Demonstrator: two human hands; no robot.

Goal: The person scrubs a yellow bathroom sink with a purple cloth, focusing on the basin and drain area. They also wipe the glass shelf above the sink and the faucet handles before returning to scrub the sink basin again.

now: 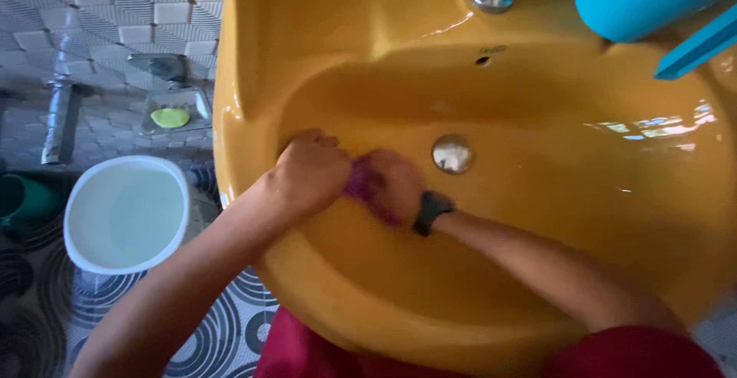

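Cloth: a small purple piece (358, 180), pressed on the left inner wall of the yellow sink (537, 270), near the left rim and to the left of the drain (452, 154).
Left hand: the left hand (309, 172) lies over the left end of the cloth, fingers curled down on it; grip closed on the cloth.
Right hand: the right hand (391, 186), with a dark watch (431, 211) at the wrist, covers the right end, fingers clamped on it.
Handling: I judge it soft, light and limp, probably wet, so a little slippery on the glossy wall.
Hold: best to bunch it in the fist, not to pinch an edge.
Around: white basin (127, 213) on the floor, left of the sink.
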